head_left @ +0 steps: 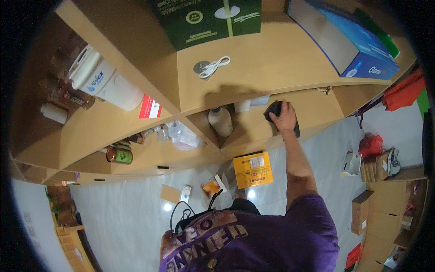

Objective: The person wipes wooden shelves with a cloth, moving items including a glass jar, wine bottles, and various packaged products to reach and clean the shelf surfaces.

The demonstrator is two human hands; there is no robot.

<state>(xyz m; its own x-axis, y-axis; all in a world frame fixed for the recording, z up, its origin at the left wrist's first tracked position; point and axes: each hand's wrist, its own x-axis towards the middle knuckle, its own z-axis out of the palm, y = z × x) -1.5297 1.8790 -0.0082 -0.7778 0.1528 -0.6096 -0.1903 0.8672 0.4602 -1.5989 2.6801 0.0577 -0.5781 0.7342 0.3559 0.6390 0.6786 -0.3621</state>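
Observation:
My right hand [286, 117] reaches into the lower cubby of a wooden shelf unit and grips a black cloth [296, 130] against the shelf board. Part of the dark cloth shows between and below the fingers. To its left in the same cubby stands a pale bottle with a dark cap [220, 121], with small white and light-blue items behind. On the board above lie a coiled white cable [214, 67] and a grey disc [201, 66]. My left hand is out of view.
A green box [210, 27] and a large blue box [340, 40] stand on the upper shelf. Left are a white plastic container [107, 81], a plastic bag [185, 135] and a jar [119, 155]. A yellow carton [253, 170] sits on the tiled floor below, beside smaller boxes.

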